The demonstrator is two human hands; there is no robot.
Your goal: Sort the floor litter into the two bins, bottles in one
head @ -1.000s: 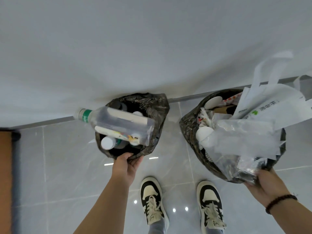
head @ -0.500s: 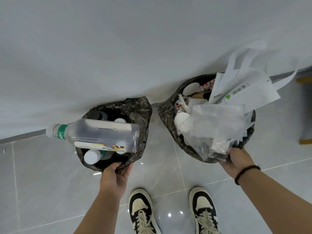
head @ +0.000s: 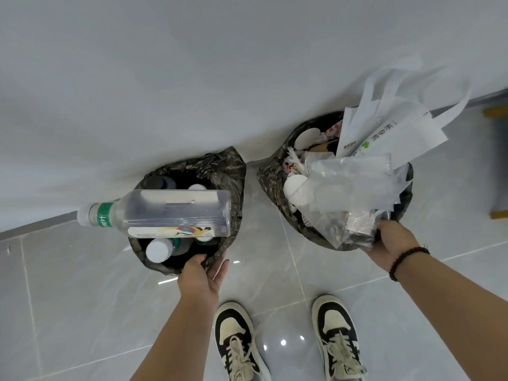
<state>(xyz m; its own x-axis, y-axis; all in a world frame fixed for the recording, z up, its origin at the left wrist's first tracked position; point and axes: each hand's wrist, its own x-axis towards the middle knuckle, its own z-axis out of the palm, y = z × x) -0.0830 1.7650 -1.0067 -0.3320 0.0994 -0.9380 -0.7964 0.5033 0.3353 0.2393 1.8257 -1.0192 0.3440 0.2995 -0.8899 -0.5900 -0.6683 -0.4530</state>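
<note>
Two bins lined with black bags stand on the tiled floor against the wall. The left bin [head: 236, 171] holds several bottles, and a large clear bottle [head: 170, 213] with a green neck band lies across its top. My left hand [head: 202, 273] grips the near rim of this bin. The right bin [head: 270, 177] is piled with clear plastic wrap [head: 349, 182], a white bag [head: 390, 133], cups and wrappers. My right hand [head: 393, 240], with a bead bracelet on the wrist, grips the near rim of the right bin together with some plastic.
A grey wall [head: 192, 78] rises right behind both bins. My two black-and-white shoes [head: 236, 339] stand on the glossy tiles just in front. A dark piece of furniture with yellow edges [head: 497, 166] sits at the far right.
The view has shifted a little, so both bins sit slightly to the right and nearer. Both hands keep their grip on the bin rims.
</note>
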